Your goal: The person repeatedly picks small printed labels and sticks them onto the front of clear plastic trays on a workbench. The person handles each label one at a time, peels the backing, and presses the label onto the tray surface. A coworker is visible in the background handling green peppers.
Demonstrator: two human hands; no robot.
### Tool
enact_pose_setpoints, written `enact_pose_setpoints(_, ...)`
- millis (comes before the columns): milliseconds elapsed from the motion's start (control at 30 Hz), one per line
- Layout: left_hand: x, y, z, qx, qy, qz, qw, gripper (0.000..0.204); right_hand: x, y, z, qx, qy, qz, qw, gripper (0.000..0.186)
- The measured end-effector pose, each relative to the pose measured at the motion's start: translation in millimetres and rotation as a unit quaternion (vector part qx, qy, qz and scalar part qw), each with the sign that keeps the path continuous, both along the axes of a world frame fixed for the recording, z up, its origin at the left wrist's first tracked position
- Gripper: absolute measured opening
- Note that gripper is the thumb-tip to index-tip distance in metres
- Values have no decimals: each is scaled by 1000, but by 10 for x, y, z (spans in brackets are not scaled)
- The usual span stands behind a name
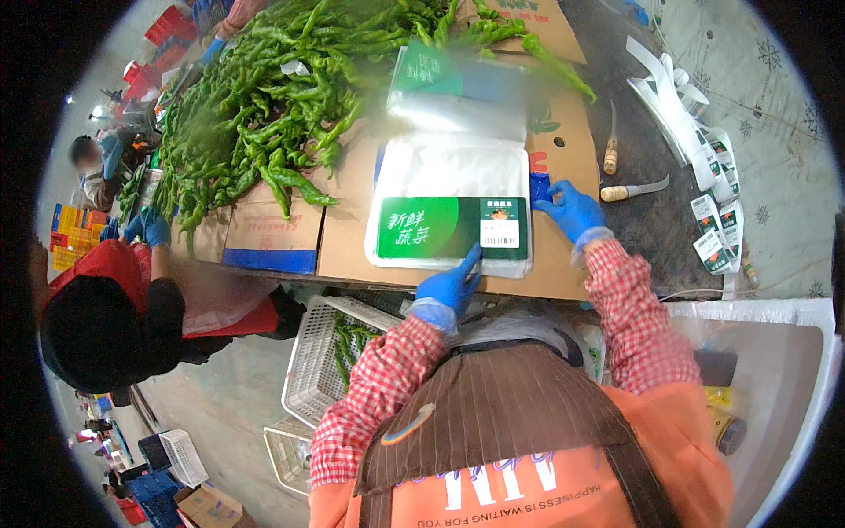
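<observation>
My blue-gloved left hand [449, 284] rests its extended index finger on the lower part of a printed plastic bag [418, 224], near its white label [500, 226]; it holds nothing. The bag lies on top of a stack, its green band toward me. My right hand [568, 211], also gloved, has bent, parted fingers at the stack's right edge, beside a small blue piece [540, 183]. A second stack of bags [444, 79] lies behind, partly blurred. Cardboard sheets [352, 238] lie under the bags.
Long green peppers [255, 114] cover the table's back left. Right: two wooden-handled curved blades [616, 192], label strips [717, 229]. Below: a white crate [308, 370] with peppers. A co-worker in dark clothing [110, 326] works at left; others [88, 167] are behind.
</observation>
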State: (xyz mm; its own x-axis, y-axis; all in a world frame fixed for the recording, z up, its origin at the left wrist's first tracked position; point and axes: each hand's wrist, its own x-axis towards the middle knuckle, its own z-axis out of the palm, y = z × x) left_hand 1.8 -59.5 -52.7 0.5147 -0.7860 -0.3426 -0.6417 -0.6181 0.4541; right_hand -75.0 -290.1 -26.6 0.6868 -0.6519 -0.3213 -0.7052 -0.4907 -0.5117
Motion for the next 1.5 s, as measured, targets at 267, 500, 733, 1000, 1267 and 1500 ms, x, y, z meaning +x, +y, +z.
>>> enact_pose_setpoints(267,23,757,-26,-185,283,213,917,29,-356,196,-98,63,-251,153,954,25)
enact_pose_setpoints(500,-67,951,10,-202,335,292,873,28,-61,212,-231,42,-232,310,921,17)
enact_pose_setpoints(733,20,1139,54,-200,316,295,879,34,167,37,-47,237,-86,201,947,17)
enact_pose_setpoints(1000,181,1299,716,-423,361,421,717,41,1256,-995,302,369,-577,-7,729,27)
enact_pose_setpoints(1267,103,907,1055,-508,254,401,718,43,582,841,718,641,-314,143,686,31)
enact_pose_setpoints(1500,-32,745,844,-543,272,420,674,35,136,1581,429,510,-362,151,765,39)
